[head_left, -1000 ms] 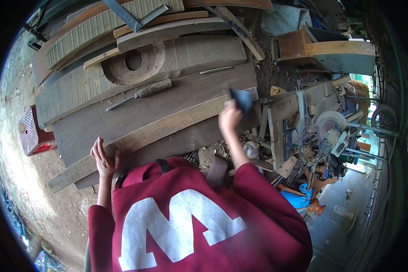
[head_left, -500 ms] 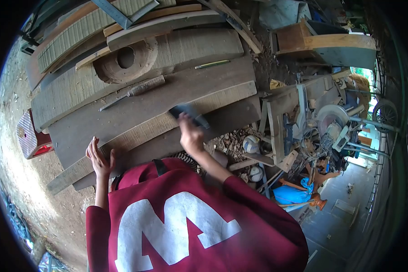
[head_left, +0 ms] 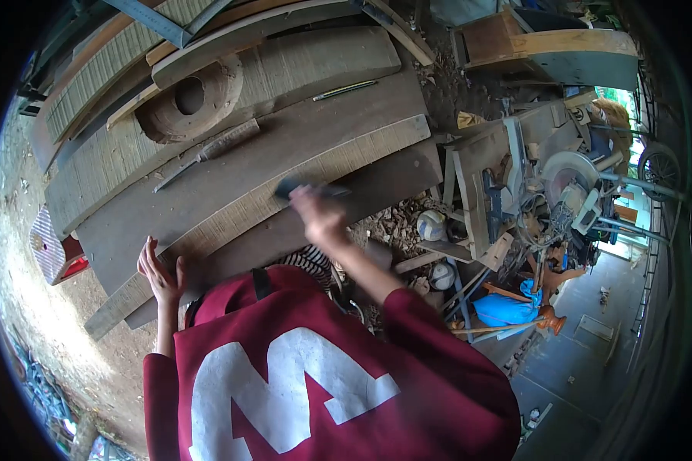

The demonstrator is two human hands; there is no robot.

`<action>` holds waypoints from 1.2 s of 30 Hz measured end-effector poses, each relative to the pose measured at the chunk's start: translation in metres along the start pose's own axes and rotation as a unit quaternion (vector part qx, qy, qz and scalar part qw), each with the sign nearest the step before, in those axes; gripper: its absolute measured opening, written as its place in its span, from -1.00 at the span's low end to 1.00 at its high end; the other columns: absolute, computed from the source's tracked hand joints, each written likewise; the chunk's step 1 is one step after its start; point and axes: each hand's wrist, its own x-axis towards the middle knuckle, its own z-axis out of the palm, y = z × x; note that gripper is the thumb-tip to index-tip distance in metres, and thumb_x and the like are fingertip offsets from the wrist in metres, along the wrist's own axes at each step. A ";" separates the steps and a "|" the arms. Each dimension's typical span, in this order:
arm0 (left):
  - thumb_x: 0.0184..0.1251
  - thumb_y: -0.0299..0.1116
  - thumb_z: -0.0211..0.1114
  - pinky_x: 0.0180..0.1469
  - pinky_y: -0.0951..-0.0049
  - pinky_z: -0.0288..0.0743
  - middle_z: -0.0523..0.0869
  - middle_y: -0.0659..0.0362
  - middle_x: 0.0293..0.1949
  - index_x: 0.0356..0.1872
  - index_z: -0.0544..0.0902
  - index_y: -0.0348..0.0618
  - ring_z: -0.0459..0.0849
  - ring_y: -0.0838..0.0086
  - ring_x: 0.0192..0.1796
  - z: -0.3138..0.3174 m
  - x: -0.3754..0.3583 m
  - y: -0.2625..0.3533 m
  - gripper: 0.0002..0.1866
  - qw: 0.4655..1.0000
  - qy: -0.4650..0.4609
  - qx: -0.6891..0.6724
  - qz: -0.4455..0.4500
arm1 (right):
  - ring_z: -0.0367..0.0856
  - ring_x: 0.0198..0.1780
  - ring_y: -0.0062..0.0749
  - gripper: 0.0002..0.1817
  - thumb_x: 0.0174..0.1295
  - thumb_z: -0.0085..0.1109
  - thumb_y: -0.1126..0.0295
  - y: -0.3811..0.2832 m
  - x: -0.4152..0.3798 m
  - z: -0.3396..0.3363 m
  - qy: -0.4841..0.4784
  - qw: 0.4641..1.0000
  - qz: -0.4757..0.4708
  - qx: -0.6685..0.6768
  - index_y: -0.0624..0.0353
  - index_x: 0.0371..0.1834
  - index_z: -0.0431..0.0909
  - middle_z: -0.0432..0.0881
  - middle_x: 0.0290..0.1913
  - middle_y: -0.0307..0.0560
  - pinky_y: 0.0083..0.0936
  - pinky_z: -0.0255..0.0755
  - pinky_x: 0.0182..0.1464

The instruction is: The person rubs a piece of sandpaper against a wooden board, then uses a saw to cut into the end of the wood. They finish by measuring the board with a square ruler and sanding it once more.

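Note:
A long, curved wooden plank (head_left: pixel 231 217) with a rough-sawn face lies across the bench in front of me. My left hand (head_left: pixel 161 275) rests at its left end, fingers stretched out and thumb apart. My right hand (head_left: pixel 321 219) is wrapped round a dark, flat, block-like tool (head_left: pixel 288 187), smeared by motion, which overlaps the middle of the plank; its exact kind I cannot tell. Beyond the plank a wooden-handled chisel (head_left: pixel 211 152) lies on the bench board (head_left: pixel 277 142). A pencil (head_left: pixel 344 91) lies farther to the right.
Behind the chisel sits a thick board (head_left: pixel 315 61) with a round hollow (head_left: pixel 190 96) cut through it. A metal square (head_left: pixel 150 17) rests on stacked planks at the back. To the right are a circular saw blade (head_left: pixel 570 170), a blue bag (head_left: pixel 506 309) and wood scraps.
My right hand has moved slightly left and toward me with the dark tool, whose angle has changed. My left hand stays on the plank's left end. The whole view has shifted a little.

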 end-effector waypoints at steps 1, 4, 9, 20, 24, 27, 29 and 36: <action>0.07 -0.17 0.17 0.17 0.21 0.02 0.43 -0.03 -0.01 0.22 0.14 -0.30 0.37 0.19 0.08 -0.001 0.001 -0.001 -0.29 1.000 0.006 0.003 0.010 | 0.59 -0.53 -0.28 -0.86 0.10 -0.09 0.54 0.036 0.014 -0.018 0.059 0.991 0.119 0.022 0.27 -0.38 0.51 0.60 -0.49 0.03 -0.46 0.47 -0.47; 0.08 -0.16 0.16 0.17 0.21 0.02 0.43 -0.03 -0.01 0.22 0.14 -0.30 0.37 0.20 0.08 -0.003 -0.004 0.002 -0.29 1.000 -0.007 0.015 0.013 | 0.53 -0.66 -0.17 -0.86 0.20 -0.12 0.45 0.160 0.028 -0.069 0.039 0.892 0.357 -0.276 0.22 -0.43 0.43 0.52 -0.64 0.08 -0.25 0.33 -0.64; 0.07 -0.12 0.15 0.17 0.22 0.02 0.44 -0.02 -0.02 0.22 0.15 -0.29 0.37 0.21 0.08 0.000 0.000 0.000 -0.28 1.000 0.013 0.006 0.021 | 0.63 -0.46 -0.25 -0.75 0.09 -0.05 0.55 0.001 0.017 0.005 0.016 0.959 0.272 -0.084 0.22 -0.14 0.50 0.61 -0.47 0.03 -0.31 0.48 -0.45; 0.06 -0.12 0.16 0.18 0.22 0.01 0.44 -0.01 -0.03 0.21 0.16 -0.31 0.37 0.21 0.08 0.001 -0.001 -0.001 -0.28 0.999 0.002 0.031 0.037 | 0.62 -0.36 -0.08 -0.75 0.25 -0.15 0.38 0.120 0.030 -0.035 0.018 0.899 0.419 -0.126 0.23 -0.11 0.45 0.58 -0.42 0.20 -0.28 0.48 -0.38; 0.07 -0.10 0.14 0.19 0.20 0.00 0.43 -0.02 -0.02 0.20 0.17 -0.31 0.34 0.18 0.10 -0.001 -0.003 -0.004 -0.28 0.999 -0.019 0.026 0.022 | 0.62 -0.30 -0.10 -0.59 0.03 -0.05 0.58 -0.049 -0.002 0.013 -0.063 0.996 0.030 0.059 0.38 0.02 0.31 0.57 -0.30 0.21 -0.35 0.53 -0.30; 0.08 -0.08 0.13 0.19 0.18 0.00 0.41 -0.04 0.01 0.20 0.18 -0.29 0.32 0.15 0.11 -0.001 0.000 -0.002 -0.29 0.999 -0.023 0.031 0.017 | 0.61 -0.40 -0.20 -0.77 0.04 -0.04 0.56 0.022 -0.007 -0.022 -0.141 0.953 0.268 0.025 0.33 -0.19 0.44 0.59 -0.34 0.07 -0.35 0.48 -0.31; 0.08 -0.05 0.12 0.19 0.15 -0.01 0.32 -0.08 0.08 0.21 0.18 -0.27 0.27 0.09 0.14 -0.001 -0.003 -0.002 -0.28 0.999 -0.016 0.044 0.016 | 0.59 -0.29 -0.15 -0.75 0.09 -0.06 0.51 0.122 0.018 -0.075 -0.057 0.900 0.417 -0.112 0.26 -0.13 0.44 0.57 -0.29 0.10 -0.31 0.44 -0.26; 0.08 -0.09 0.15 0.19 0.07 0.02 0.26 -0.13 0.11 0.22 0.16 -0.26 0.23 0.02 0.16 0.000 -0.001 0.005 -0.28 0.999 0.021 0.035 -0.006 | 0.57 -0.29 -0.01 -0.71 0.06 0.15 0.34 0.209 -0.008 -0.163 0.320 0.829 0.433 -0.152 0.37 -0.27 0.52 0.59 -0.29 0.20 -0.25 0.39 -0.25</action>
